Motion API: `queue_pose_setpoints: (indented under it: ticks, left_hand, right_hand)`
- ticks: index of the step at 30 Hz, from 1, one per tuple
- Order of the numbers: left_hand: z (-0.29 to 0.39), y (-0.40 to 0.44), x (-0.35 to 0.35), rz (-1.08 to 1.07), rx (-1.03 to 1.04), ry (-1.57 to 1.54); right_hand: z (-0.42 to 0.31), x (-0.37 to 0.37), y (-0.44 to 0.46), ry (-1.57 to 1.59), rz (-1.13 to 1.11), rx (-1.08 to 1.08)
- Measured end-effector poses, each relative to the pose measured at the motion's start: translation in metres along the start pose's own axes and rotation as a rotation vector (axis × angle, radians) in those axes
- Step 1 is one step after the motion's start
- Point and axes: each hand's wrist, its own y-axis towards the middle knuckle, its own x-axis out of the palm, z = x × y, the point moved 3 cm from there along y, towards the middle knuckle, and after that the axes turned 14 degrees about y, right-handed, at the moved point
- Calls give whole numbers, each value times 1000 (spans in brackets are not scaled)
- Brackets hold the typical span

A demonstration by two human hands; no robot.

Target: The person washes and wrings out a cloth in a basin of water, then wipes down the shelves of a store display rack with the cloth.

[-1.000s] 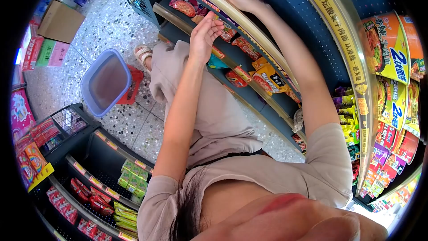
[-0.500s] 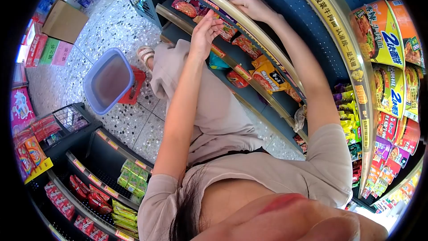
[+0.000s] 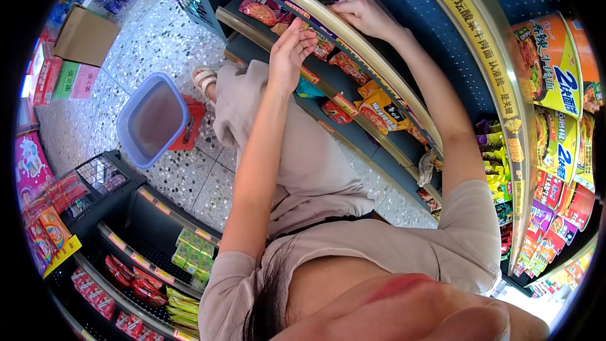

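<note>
Our right hand (image 3: 369,16) had moved nearer along the gold-edged, dark-blue metal shelf (image 3: 364,46), its fingers' hold unclear; level reaching suited. Our left hand (image 3: 292,50) hung, fingers loosely apart.

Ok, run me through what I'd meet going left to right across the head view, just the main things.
Tan cardboard box, blue tub, sandal, left hand, right hand, large orange-and-yellow noodle package toward the right side.

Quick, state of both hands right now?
Left hand: loosely open, nothing visible in it.
Right hand: curled; whether it holds anything cannot be told.
</note>
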Motion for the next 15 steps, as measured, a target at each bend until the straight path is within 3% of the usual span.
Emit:
queue_pose_setpoints:
  ticks: [9,15]
  left_hand:
    - [1,2,-1,15,17,-36]
    - [2,1,0,15,24,-23]
  right_hand:
    - [22,11,51,-73,102,-44]
    - [25,18,65,-103,150,65]
